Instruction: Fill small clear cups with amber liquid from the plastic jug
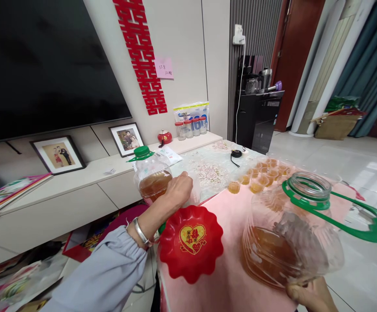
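My right hand [313, 294] grips the lower side of a large clear plastic jug [269, 255], tilted and part full of brown liquid. Its mouth is uncapped, with a green handle [357, 232] round the neck. My left hand [180, 188] reaches forward with curled fingers, beside a clear, blurred plastic thing [195, 195]; what it grips is hidden. Just behind that hand stands a second jug [154, 180], green-capped and holding brown liquid. A red scalloped plate [191, 245] lies below my left wrist. Several small clear cups [258, 184] of amber liquid stand beyond the held jug.
A pink cloth [214, 290] covers the near table, and a patterned cover [208, 171] lies farther back. A black tape measure [236, 154] rests there. Along the wall, a white cabinet [91, 175] bears photo frames [58, 156], red-lidded jars [191, 128] and a red pot [164, 137].
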Demonstrator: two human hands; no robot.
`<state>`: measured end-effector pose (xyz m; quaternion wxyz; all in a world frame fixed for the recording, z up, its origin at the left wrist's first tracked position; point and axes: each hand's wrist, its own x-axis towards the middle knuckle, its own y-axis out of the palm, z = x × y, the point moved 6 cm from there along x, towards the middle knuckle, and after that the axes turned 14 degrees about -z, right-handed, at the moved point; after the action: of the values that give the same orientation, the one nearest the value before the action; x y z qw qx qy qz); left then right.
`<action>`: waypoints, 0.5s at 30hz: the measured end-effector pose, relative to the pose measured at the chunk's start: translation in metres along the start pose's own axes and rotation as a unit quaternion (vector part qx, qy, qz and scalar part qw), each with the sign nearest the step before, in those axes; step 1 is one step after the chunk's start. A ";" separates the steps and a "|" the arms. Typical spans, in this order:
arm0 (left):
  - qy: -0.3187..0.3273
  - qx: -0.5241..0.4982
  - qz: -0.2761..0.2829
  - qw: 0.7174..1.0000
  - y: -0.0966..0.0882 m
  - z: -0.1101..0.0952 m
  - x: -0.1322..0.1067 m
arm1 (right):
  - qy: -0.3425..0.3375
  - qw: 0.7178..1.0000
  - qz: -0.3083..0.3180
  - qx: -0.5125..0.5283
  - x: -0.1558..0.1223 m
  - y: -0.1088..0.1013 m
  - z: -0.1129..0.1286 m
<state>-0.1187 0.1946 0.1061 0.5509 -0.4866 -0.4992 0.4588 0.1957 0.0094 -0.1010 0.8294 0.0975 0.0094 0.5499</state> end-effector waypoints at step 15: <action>0.004 0.003 0.003 1.000 -0.010 -0.003 -0.002 | -0.022 0.999 0.018 -0.017 0.000 -0.004 -0.003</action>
<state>-0.1162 0.1911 0.1161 0.5535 -0.4880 -0.4941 0.4598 0.1987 0.0080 -0.1045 0.8207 0.0960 -0.0198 0.5629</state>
